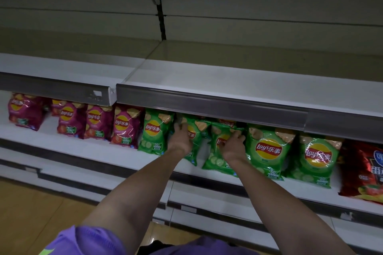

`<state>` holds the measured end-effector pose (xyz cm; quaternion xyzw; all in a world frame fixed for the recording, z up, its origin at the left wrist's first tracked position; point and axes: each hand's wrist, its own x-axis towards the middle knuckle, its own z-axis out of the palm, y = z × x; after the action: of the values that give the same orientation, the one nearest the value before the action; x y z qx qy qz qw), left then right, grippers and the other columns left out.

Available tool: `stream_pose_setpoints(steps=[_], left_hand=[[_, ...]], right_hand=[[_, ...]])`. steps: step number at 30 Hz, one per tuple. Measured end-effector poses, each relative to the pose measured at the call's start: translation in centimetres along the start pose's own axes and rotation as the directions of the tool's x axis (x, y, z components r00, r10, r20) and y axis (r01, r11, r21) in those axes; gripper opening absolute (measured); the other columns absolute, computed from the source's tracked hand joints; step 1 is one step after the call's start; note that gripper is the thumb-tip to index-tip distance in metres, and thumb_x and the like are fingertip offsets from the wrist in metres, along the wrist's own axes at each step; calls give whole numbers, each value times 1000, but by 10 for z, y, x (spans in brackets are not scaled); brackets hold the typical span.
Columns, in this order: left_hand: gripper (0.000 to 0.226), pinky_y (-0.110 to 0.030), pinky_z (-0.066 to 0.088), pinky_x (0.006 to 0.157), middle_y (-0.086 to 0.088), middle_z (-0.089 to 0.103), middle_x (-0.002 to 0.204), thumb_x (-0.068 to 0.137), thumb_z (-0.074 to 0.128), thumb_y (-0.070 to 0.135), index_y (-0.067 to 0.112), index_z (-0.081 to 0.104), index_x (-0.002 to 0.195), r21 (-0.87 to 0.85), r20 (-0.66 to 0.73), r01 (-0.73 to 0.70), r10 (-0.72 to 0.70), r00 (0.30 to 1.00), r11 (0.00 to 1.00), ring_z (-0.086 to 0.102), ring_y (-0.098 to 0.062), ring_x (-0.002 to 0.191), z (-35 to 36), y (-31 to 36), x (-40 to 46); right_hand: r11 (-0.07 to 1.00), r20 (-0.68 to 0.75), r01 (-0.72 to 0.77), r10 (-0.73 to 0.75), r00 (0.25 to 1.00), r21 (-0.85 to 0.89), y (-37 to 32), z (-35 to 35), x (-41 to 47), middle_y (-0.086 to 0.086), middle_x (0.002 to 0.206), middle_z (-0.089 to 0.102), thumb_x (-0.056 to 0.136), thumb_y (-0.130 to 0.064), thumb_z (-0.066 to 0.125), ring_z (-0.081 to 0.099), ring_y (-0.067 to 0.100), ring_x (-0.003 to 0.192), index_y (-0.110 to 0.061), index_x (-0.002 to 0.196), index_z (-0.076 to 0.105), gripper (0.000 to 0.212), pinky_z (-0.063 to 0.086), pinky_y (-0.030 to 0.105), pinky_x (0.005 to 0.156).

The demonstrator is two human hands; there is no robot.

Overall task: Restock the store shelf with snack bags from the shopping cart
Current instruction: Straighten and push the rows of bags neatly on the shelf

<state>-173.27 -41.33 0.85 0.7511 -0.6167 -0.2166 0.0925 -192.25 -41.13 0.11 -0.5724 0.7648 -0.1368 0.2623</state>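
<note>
here, both arms reach forward under the grey price rail, the landmark for everything below.

left hand: just under the rail, fingers curled over the top edge of a green snack bag, gripping it. that bag stands upright, its logo half covered by the hand.

right hand: to the right of the left hand, lower beneath the rail, fingers hooked round the upper right edge of a second green bag. this bag leans forward, its bottom edge near the front lip of the lower shelf.

row on the lower shelf beneath the rail:
- directly left of the left hand, another green bag, upright, touching the held bag's side or very nearly; cannot tell which.
- further left, under the rail's neighbouring section, maroon bags standing in a row; one maroon bag sits apart at the far left.
- right of the right hand, two more green bags and, upright, side by side.
- far right, partly cut off by the frame edge, a red bag.

above the rail, the upper shelf board is a pale surface with a beige back panel.

at the bottom of the view, purple sleeves. wooden-toned floor shows below the shelving, left side.
</note>
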Motion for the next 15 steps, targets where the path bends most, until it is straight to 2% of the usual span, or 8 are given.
stream_pose_setpoints(steps=[3, 6, 9, 11, 13, 15], left_hand=[[91, -40, 52, 98, -20, 22, 159, 91, 72, 22, 20, 12, 158, -187, 85, 121, -107, 991, 975, 53, -39, 127, 1, 0, 7], [97, -42, 54, 94, -22, 41, 150, 90, 73, 27, 21, 4, 158, -249, 111, 164, -141, 984, 955, 59, -38, 119, 8, 0, 10], [88, -45, 55, 93, -20, 54, 138, 91, 71, 30, 18, 11, 154, -185, 23, 145, -143, 989, 972, 62, -38, 114, 14, 0, 11], [89, -44, 57, 90, -16, 59, 133, 86, 76, 35, 18, 17, 151, -195, -29, 142, -151, 988, 971, 65, -36, 110, 15, -2, 13], [87, -42, 58, 87, -15, 61, 130, 85, 78, 35, 17, 21, 149, -232, -25, 142, -152, 988, 962, 66, -35, 108, 13, -4, 10], [81, -43, 56, 88, -17, 58, 134, 87, 77, 32, 14, 25, 146, -258, -36, 125, -139, 990, 958, 64, -36, 112, 11, -5, 9]], right_hand=[[997, 34, -40, 42, 999, -67, -2, 4, 0, 27, 155, 17, 97, -38, 62, 61, 42, 115, -2, 154, 9, 86, 54, 41, 88], [990, 73, -51, 61, 995, -131, -6, 15, -4, 30, 149, 19, 95, -46, 62, 64, 40, 106, -10, 152, 10, 85, 56, 40, 82], [982, 91, -85, 101, 991, -170, -6, 26, -8, 33, 143, 28, 96, -53, 57, 66, 38, 98, -15, 154, 0, 89, 59, 41, 80], [981, 59, -104, 115, 992, -166, -5, 26, -10, 33, 146, 32, 97, -50, 56, 65, 39, 105, -16, 154, -3, 89, 58, 41, 81], [987, 12, -98, 100, 995, -129, -4, 24, -13, 31, 153, 28, 97, -45, 59, 62, 41, 113, -16, 156, -6, 92, 55, 40, 79], [994, -53, -73, 69, 996, -79, -4, 25, -17, 27, 156, 25, 96, -44, 61, 63, 42, 110, -14, 156, -4, 94, 55, 40, 74]])
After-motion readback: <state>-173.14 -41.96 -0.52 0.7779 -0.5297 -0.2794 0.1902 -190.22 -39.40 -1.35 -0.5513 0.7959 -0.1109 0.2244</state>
